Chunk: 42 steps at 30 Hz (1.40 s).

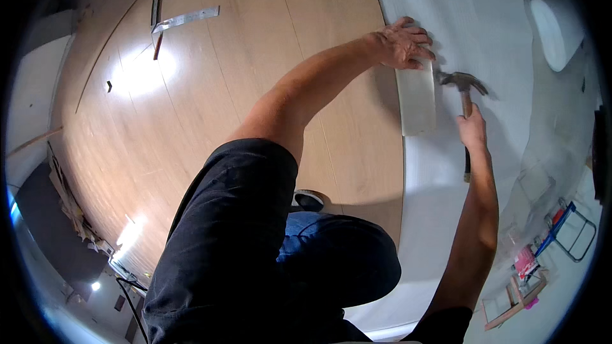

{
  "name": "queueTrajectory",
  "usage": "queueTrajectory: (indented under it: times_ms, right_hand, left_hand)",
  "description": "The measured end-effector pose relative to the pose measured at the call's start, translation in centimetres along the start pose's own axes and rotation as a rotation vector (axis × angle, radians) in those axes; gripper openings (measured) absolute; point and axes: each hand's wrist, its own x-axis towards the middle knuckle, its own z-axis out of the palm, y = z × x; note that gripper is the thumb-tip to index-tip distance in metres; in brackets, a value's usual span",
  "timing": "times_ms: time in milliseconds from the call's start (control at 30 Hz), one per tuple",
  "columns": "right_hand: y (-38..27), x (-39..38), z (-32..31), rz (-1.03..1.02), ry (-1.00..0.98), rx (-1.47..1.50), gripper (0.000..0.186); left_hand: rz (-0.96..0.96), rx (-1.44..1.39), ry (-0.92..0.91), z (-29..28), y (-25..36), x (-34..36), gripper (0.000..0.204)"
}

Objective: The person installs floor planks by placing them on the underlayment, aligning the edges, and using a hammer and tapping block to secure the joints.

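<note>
My left hand (403,44) is over the far end of a long white block (417,105), its fingers bent toward the block's right side. The part under the hand is hidden. The block lies along the right edge of the light wood-look floorboards (357,121). In my closed right hand (473,129) is a claw hammer (464,83), gripped partway along its handle. The hammer head is a little to the right of the block, apart from it, with its claw turned to the right.
White underlay sheet (459,216) covers the floor right of the boards. A metal square (185,20) lies on the boards at the far left. A white roll (556,33) stands far right. A blue-framed item (556,229) and a wooden frame (516,309) are near right. My knee (357,261) is close by.
</note>
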Motion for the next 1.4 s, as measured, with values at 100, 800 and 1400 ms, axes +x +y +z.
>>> queueTrajectory:
  times_ms: [100, 800, 1400]
  right_hand:
    - [-3.7, -0.6, -3.9, 0.04, -0.23, 0.019, 0.044]
    - [26.8, -29.5, 3.3, 0.257, -0.064, -0.173, 0.039]
    - [33.4, -35.4, 15.9, 0.317, -0.135, 0.097, 0.038]
  left_hand:
    - [0.029, -0.028, 0.055, 0.0, -0.7, -0.8, 0.044]
    - [0.267, -0.31, -0.065, 12.7, 30.4, -3.0, 0.062]
    - [0.226, 0.228, -0.157, 12.5, 32.4, -10.1, 0.059]
